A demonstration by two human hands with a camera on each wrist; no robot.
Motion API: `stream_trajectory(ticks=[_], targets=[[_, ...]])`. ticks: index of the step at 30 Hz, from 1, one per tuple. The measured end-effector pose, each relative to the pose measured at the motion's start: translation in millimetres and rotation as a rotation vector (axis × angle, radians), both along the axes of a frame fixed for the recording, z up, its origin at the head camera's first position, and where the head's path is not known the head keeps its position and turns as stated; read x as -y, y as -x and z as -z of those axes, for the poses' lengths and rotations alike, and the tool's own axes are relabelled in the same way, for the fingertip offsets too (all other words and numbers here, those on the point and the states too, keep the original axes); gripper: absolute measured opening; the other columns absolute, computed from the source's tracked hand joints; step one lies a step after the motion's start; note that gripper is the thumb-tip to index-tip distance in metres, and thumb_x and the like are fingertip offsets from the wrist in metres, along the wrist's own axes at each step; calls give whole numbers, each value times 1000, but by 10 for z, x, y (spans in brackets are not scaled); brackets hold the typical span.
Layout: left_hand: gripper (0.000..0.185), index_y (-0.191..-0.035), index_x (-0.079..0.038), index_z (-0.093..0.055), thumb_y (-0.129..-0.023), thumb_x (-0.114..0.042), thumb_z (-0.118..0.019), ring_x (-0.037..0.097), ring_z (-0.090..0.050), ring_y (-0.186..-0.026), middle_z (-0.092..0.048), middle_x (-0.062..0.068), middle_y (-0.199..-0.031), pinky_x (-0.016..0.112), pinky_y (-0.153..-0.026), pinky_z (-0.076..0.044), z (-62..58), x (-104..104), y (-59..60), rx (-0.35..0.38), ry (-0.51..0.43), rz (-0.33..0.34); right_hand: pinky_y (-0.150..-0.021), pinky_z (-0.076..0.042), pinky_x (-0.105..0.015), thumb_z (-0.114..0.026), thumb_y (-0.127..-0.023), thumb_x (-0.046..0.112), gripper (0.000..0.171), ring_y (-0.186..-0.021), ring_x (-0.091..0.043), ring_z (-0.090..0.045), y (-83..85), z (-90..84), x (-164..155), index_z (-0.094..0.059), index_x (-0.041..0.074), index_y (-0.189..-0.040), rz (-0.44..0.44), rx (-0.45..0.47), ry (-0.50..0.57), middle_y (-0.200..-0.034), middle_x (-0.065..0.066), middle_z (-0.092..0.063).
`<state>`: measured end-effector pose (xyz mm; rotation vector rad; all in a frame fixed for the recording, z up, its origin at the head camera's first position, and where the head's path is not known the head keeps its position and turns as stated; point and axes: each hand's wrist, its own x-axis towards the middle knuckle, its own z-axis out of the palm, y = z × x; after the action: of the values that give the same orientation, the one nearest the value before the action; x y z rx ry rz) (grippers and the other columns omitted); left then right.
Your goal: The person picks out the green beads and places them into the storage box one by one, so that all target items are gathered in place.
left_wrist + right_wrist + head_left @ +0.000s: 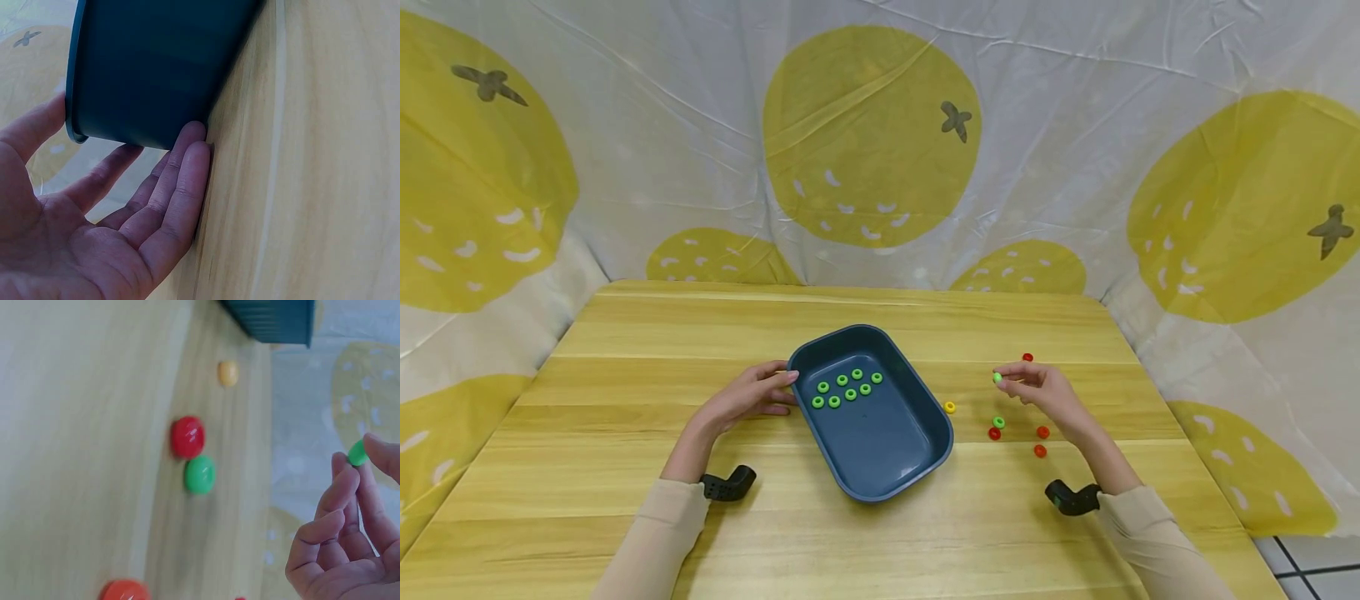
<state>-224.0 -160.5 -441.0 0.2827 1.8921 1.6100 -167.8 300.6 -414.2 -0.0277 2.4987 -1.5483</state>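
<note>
Fingertips of right hand (1048, 392) pinch green bead (997, 377); left hand (752, 396) touches tray (880, 467).

Held ring (997, 377): small green ring, pinched at the tips of the right hand's fingers (350, 481), lifted off the worktop (625, 400).
Tray (880, 467): dark blue, rounded rectangle, upright on the worktop, set at a slant; left hand's fingers (181, 187) touch its outer wall.
Rings in tray (846, 389): eight green, lying flat in two rows at the far end.
</note>
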Motion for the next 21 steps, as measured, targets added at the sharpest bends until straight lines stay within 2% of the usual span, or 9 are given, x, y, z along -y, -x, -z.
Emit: stream_trajectory(ticks=[2, 6, 10, 21], targets=[[67, -146, 4, -19, -98, -35, -46, 22, -64, -108, -44, 31, -137, 43, -96, -51, -2, -1, -1, -1, 2, 1, -74, -51, -27, -63, -89, 32, 47, -88, -17, -59, 16, -35, 26, -56, 1, -124, 8, 21, 50, -99, 6, -67], [67, -146, 4, -19, -98, -35, -46, 22, -64, -107, -45, 31, -137, 42, -96, -51, -2, -2, -2, -3, 5, -2, -77, -51, -24, -64, -89, 32, 49, -87, -11, -57, 56, -111, 97, -54, 1, -126, 24, 51, 136, -99, 12, -63], [66, -145, 4, -20, -99, -35, -46, 21, -64, -106, -45, 31, -136, 42, -96, -52, 2, 1, -1, -3, 4, -5, -76, -50, -21, -65, -88, 32, 49, -84, -7, -57, 111, -174, 199, -54, 2, -125, 28, 61, 175, -101, 10, -64], [65, -145, 4, -22, -99, -35, -46, 21, -64, -107, -46, 31, -135, 42, -96, -52, 9, 5, -2, -8, 2, -1, -74, -48, -21, -69, -85, 30, 43, -83, -10, -56, 327, -302, 688, -61, 6, -120, -15, 18, 200, -97, 8, -66]])
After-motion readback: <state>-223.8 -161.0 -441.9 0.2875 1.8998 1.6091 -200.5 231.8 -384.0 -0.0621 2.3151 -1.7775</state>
